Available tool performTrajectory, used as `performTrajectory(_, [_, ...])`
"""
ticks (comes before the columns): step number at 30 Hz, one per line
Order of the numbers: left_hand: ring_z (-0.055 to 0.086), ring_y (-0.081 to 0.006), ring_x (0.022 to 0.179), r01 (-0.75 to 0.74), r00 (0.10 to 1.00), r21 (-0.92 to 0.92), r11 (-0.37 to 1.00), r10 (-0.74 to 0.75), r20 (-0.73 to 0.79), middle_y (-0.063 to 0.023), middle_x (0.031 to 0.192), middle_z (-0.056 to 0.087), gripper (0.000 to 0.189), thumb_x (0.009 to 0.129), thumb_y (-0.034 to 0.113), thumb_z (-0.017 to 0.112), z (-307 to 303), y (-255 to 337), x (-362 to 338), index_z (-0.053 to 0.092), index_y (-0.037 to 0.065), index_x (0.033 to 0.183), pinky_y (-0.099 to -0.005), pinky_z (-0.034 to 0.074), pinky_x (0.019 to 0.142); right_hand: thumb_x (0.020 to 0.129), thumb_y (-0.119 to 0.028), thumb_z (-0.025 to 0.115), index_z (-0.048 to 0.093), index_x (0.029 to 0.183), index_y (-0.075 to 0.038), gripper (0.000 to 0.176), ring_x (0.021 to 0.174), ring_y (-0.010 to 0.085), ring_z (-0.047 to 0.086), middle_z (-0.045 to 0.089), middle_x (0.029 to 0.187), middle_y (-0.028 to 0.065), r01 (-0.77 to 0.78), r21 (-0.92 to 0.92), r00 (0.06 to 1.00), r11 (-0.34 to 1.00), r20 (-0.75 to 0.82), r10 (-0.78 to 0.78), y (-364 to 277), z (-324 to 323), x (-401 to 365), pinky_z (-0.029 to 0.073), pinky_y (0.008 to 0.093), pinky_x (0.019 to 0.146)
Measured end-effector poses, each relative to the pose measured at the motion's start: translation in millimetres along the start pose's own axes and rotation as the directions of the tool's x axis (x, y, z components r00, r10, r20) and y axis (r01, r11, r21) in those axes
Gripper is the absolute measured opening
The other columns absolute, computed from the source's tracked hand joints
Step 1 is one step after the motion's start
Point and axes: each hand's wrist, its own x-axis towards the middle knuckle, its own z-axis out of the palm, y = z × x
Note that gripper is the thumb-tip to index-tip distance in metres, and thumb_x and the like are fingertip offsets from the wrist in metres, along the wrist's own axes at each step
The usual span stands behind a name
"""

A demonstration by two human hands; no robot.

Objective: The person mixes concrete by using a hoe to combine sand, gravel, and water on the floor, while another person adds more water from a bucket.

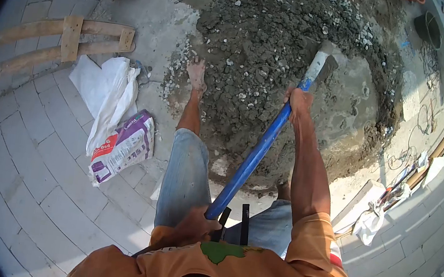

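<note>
I hold a long blue-handled shovel (256, 151) with both hands. My right hand (297, 101) grips the shaft far down, near where the blue turns white. My left hand (195, 226) grips the handle's near end, close to my orange shirt. The shovel's blade (326, 62) is dug into a wide heap of grey gravel and cement mix (280, 39) spread on the ground. My bare left foot (197, 73) stands at the heap's near edge.
Empty white sacks (106, 92) and a printed bag (122, 148) lie on the paving to the left. A wooden frame (70, 37) lies beyond them. Poles, rags and cables (413, 175) clutter the right side, with a dark bucket (428, 28) at top right.
</note>
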Motion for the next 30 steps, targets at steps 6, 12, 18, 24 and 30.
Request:
performTrajectory(6, [0.059, -0.0187, 0.083, -0.089, 0.990, 0.549, 0.831, 0.137, -0.047, -0.0109, 0.089, 0.060, 0.032, 0.076, 0.019, 0.071, -31, -66, -51, 0.058, 0.006, 0.103, -0.0327, 0.046, 0.074, 0.076, -0.004, 0.056, 0.054, 0.068, -0.001, 0.009, 0.042, 0.0168, 0.049, 0.050, 0.055, 0.0069, -0.144, 0.231, 0.984, 0.962, -0.069, 0.164, 58, -63, -99, 0.043, 0.0320, 0.038])
performTrajectory(12, [0.066, -0.0345, 0.067, 0.001, 0.963, 0.871, 0.492, 0.235, -0.133, -0.0161, 0.072, 0.066, 0.034, 0.068, 0.027, 0.075, -89, -127, -93, 0.064, 0.004, 0.091, -0.0416, 0.053, 0.065, 0.077, -0.004, 0.055, 0.053, 0.076, -0.001, 0.004, 0.049, 0.0162, 0.050, 0.050, 0.064, 0.0068, -0.256, 0.546, 0.944, 0.797, -0.037, 0.328, 143, -87, -190, 0.045, 0.0330, 0.043])
performTrajectory(18, [0.065, -0.0280, 0.063, -0.291, 0.893, 0.825, 0.485, 0.447, 0.052, -0.0145, 0.070, 0.065, 0.026, 0.072, 0.022, 0.074, -93, -66, -22, 0.063, 0.003, 0.085, -0.0376, 0.051, 0.061, 0.078, -0.001, 0.054, 0.051, 0.076, 0.001, 0.005, 0.050, 0.0142, 0.049, 0.046, 0.064, 0.0049, 0.018, 0.569, 0.985, 0.822, -0.150, 0.082, 21, -97, -159, 0.044, 0.0318, 0.045])
performTrajectory(24, [0.057, -0.0261, 0.060, -0.570, 0.796, 0.562, 0.599, 0.573, 0.196, -0.0122, 0.065, 0.055, 0.042, 0.076, 0.034, 0.074, 8, 5, 105, 0.054, 0.000, 0.092, -0.0389, 0.045, 0.057, 0.082, -0.002, 0.053, 0.052, 0.078, 0.001, 0.005, 0.050, 0.0124, 0.048, 0.048, 0.064, 0.0037, 0.204, 0.379, 0.979, 0.903, -0.075, -0.190, -98, -124, -9, 0.043, 0.0287, 0.045])
performTrajectory(30, [0.061, -0.0207, 0.076, -0.416, 0.884, 0.316, 0.853, 0.297, 0.362, -0.0112, 0.078, 0.061, 0.047, 0.084, 0.042, 0.068, 19, -11, 101, 0.057, -0.001, 0.100, -0.0350, 0.047, 0.069, 0.079, -0.004, 0.056, 0.055, 0.079, 0.001, 0.005, 0.045, 0.0148, 0.047, 0.049, 0.060, 0.0055, -0.111, 0.095, 0.992, 0.989, 0.078, 0.104, -14, -72, 52, 0.042, 0.0304, 0.039])
